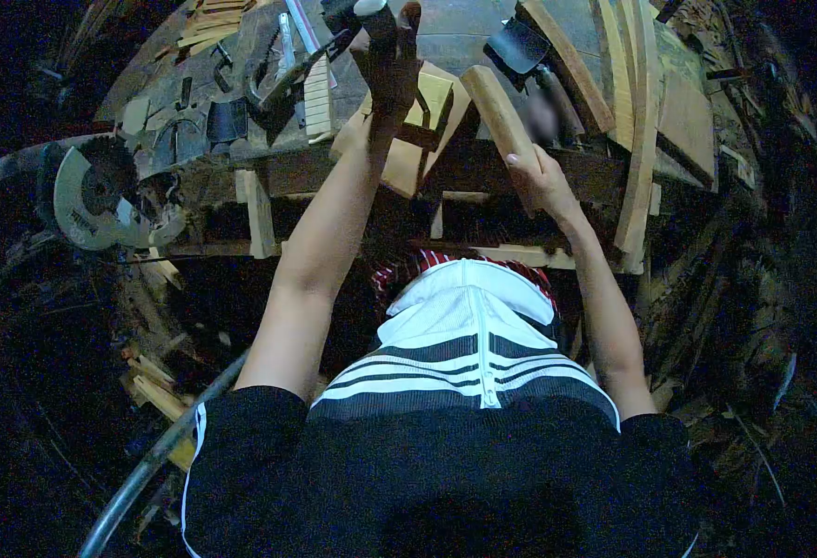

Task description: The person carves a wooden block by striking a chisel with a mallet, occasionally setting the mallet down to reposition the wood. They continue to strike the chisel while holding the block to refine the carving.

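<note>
My right hand is wrapped round the near end of a thick wooden bar, thumb on top. The bar slants up and left over the bench edge. My left arm reaches further forward, and my left hand is in shadow against a dark, upright piece; its fingers are hidden, and I cannot make out its grip. Right beside that dark piece is a pale wooden block, with a dark bar across it. A second pale block face shows below.
Tools and wood crowd the workbench. A handsaw and a ruled strip lie left, a dark blade-like tool right. Long planks overhang the right edge. A circular saw stands at far left.
</note>
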A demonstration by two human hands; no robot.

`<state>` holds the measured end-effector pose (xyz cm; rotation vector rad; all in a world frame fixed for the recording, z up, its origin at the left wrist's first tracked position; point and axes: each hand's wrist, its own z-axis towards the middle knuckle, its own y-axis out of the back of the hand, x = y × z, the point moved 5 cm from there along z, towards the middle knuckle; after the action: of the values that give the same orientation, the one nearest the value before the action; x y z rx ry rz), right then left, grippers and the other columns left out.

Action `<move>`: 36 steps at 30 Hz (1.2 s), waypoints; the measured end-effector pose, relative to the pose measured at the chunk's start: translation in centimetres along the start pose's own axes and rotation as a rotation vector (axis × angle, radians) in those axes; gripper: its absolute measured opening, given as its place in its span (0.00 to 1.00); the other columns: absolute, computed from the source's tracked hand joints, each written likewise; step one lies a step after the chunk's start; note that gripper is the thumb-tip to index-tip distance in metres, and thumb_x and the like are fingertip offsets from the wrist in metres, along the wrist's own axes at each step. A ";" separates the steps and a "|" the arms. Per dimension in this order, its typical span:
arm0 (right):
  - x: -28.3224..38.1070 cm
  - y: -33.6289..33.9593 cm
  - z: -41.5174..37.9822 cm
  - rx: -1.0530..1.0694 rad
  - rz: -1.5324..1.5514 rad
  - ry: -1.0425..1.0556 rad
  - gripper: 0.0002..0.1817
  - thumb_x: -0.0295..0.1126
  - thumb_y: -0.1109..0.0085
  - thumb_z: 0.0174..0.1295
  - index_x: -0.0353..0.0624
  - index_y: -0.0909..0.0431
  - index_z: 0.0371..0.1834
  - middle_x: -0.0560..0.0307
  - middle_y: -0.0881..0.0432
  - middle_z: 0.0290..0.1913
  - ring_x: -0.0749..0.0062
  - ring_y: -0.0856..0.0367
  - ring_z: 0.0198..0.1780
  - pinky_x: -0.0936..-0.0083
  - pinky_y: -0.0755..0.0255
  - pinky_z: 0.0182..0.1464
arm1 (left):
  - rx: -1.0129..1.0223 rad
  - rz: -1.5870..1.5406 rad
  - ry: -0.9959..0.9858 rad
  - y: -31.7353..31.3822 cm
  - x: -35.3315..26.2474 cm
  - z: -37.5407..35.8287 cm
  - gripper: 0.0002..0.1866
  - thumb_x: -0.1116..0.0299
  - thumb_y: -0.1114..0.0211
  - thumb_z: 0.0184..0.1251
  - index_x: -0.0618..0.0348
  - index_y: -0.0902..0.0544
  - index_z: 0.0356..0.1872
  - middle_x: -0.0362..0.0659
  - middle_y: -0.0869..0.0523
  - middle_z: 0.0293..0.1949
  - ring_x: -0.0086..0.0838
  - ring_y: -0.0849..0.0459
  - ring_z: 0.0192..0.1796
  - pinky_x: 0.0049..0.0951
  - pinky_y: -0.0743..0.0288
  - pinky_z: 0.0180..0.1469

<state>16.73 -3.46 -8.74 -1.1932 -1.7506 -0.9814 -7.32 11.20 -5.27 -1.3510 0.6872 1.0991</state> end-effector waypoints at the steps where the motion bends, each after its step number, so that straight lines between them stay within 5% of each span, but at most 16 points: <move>1: 0.0 0.1 0.0 -0.007 0.011 0.002 0.27 0.51 0.43 0.59 0.37 0.28 0.49 0.60 0.26 0.35 0.78 0.30 0.35 0.79 0.35 0.39 | -0.014 0.020 -0.011 -0.2 -0.5 0.0 0.20 0.71 0.45 0.69 0.49 0.37 0.59 0.40 0.27 0.50 0.18 0.36 0.18 0.19 0.39 0.22; 16: 0.9 -0.1 0.0 -0.018 0.008 0.028 0.25 0.49 0.42 0.59 0.37 0.28 0.47 0.61 0.27 0.33 0.79 0.31 0.33 0.80 0.36 0.37 | -0.159 0.615 -0.455 -3.0 -6.1 -1.1 0.10 0.67 0.37 0.65 0.54 0.31 0.29 0.32 0.34 0.20 0.16 0.36 0.18 0.20 0.43 0.19; 19: 0.4 0.3 0.1 -0.018 0.009 0.037 0.24 0.49 0.42 0.59 0.38 0.28 0.47 0.61 0.27 0.33 0.79 0.31 0.33 0.79 0.35 0.37 | -0.133 0.413 -0.309 -3.5 -6.2 -1.4 0.16 0.67 0.37 0.65 0.53 0.33 0.21 0.31 0.36 0.15 0.15 0.36 0.16 0.20 0.47 0.17; 23: 0.6 0.3 -0.1 0.002 -0.002 -0.018 0.25 0.49 0.42 0.59 0.38 0.28 0.48 0.60 0.26 0.34 0.78 0.30 0.34 0.79 0.35 0.39 | -0.103 0.259 -0.289 -3.6 -5.5 -1.4 0.16 0.67 0.37 0.66 0.52 0.34 0.21 0.30 0.37 0.14 0.13 0.40 0.13 0.19 0.51 0.15; 25: 0.3 0.3 0.1 -0.009 -0.016 0.011 0.25 0.49 0.42 0.59 0.38 0.28 0.48 0.60 0.26 0.34 0.78 0.30 0.34 0.79 0.35 0.39 | -0.088 0.064 -0.010 -2.0 -2.4 -1.2 0.11 0.67 0.38 0.66 0.52 0.28 0.24 0.30 0.36 0.15 0.13 0.40 0.14 0.19 0.49 0.15; 28: 0.1 0.3 0.2 -0.022 -0.029 0.044 0.26 0.49 0.42 0.59 0.37 0.28 0.49 0.60 0.26 0.34 0.78 0.30 0.34 0.79 0.35 0.38 | -0.015 0.227 -0.275 -3.5 -5.7 -1.5 0.05 0.66 0.38 0.66 0.53 0.21 0.34 0.29 0.34 0.15 0.13 0.39 0.14 0.18 0.47 0.15; 31: 0.1 0.4 0.1 -0.026 -0.028 0.026 0.26 0.49 0.42 0.59 0.37 0.28 0.49 0.60 0.26 0.33 0.78 0.30 0.33 0.78 0.35 0.38 | 0.042 -0.190 -0.098 -0.9 -2.3 0.5 0.08 0.64 0.36 0.63 0.45 0.28 0.38 0.35 0.23 0.23 0.19 0.28 0.16 0.21 0.36 0.15; 36: 0.3 0.3 0.3 -0.016 -0.077 0.026 0.26 0.50 0.43 0.59 0.37 0.28 0.49 0.61 0.26 0.33 0.78 0.30 0.33 0.78 0.34 0.37 | -0.044 -0.038 0.000 -0.8 -2.5 0.2 0.10 0.66 0.35 0.62 0.47 0.30 0.35 0.35 0.27 0.18 0.20 0.30 0.14 0.21 0.39 0.13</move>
<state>16.85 -3.03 -8.52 -1.1252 -1.7828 -1.0529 -7.63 10.97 -2.67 -1.3965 0.6381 1.0897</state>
